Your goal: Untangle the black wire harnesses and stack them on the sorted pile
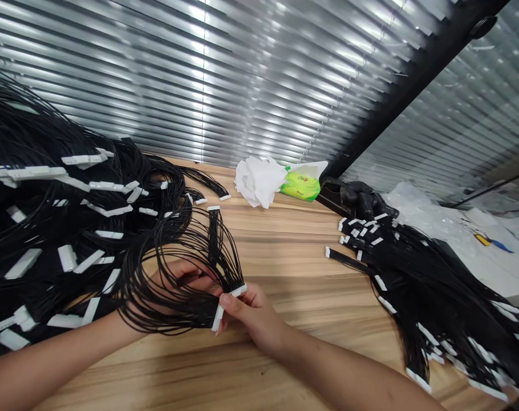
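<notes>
A looped bundle of thin black wires [178, 251] with white connectors sits between my hands on the wooden table [285, 251]. My right hand [253, 317] pinches the white connector ends [219, 317] at the bundle's lower right. My left hand [186, 277] is closed on the wires just left of there, partly hidden behind the loops. One more white connector [214, 209] tops the upright part of the loop.
A large heap of black wire harnesses [49, 217] with white plugs covers the left side. Another heap [434, 291] lies at the right. Crumpled white tissue [257, 180] and a green packet [301, 185] sit by the window blinds [225, 74]. Clear plastic [447, 222] lies far right.
</notes>
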Demonstrator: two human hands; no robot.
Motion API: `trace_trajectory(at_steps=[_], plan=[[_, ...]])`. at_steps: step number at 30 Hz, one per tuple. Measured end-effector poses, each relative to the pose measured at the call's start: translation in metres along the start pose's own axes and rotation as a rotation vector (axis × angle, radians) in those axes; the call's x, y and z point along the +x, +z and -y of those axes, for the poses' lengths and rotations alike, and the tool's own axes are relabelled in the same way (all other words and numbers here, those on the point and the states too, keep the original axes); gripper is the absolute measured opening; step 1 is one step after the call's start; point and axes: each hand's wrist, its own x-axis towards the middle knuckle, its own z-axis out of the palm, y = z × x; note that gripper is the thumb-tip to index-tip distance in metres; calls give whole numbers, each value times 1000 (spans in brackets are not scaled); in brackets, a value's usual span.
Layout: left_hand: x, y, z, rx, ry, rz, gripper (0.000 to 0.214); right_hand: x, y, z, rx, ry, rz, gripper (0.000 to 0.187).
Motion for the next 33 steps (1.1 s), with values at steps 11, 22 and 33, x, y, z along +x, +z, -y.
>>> trace_trajectory(at_steps=[11,22,33], plan=[[-9,-7,9,114,-26,100,24,9,-15,-7,48,-281,-455,31],[-6,-16,0,-557,-305,-105,29,10,-14,-6,36,-276,-469,32],[-2,-13,11,-787,-559,-72,30,10,-16,-7,7,-281,-449,32]])
